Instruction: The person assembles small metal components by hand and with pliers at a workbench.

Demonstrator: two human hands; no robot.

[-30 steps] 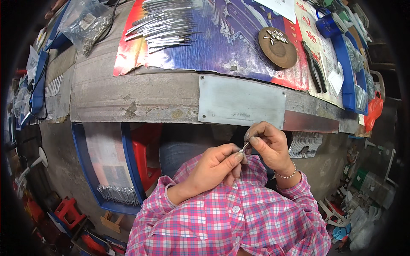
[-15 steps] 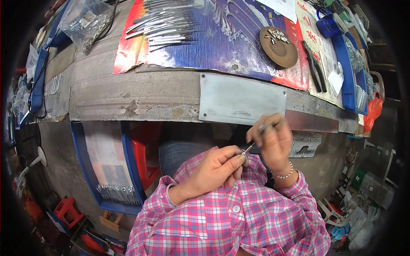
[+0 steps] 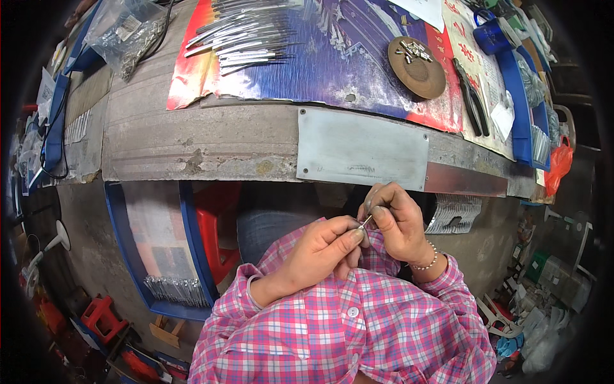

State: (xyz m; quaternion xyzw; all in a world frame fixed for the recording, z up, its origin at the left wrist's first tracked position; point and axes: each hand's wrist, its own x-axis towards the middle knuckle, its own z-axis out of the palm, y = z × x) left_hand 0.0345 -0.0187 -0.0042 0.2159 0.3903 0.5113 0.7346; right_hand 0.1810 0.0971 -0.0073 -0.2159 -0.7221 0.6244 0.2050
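Note:
A thin, short-looking metal rod (image 3: 366,221) runs between my two hands, in front of the bench edge and above my lap. My left hand (image 3: 326,249) is closed, its thumb and forefinger pinching the lower end. With curled fingers, my right hand (image 3: 400,224) pinches the upper end, thumb bent against it. Fingertips cover most of the rod, so its full shape is hidden. On the bench beyond lie several long, slim silver metal strips (image 3: 246,38) with thin dark tips. A round brown dish (image 3: 422,80) holds small shiny metal pieces.
Black-handled pliers (image 3: 472,102) lie right of the dish, near a blue mug (image 3: 495,35) and a blue bin (image 3: 523,115). A pale metal plate (image 3: 361,147) is fixed at the bench's front edge. Lower left, a blue tray (image 3: 118,224) holds metal pieces, beside a red stool (image 3: 214,237).
My right hand has come down and slightly left, closer to my left hand, and its fingers now pinch the rod's upper end. The left hand has barely moved.

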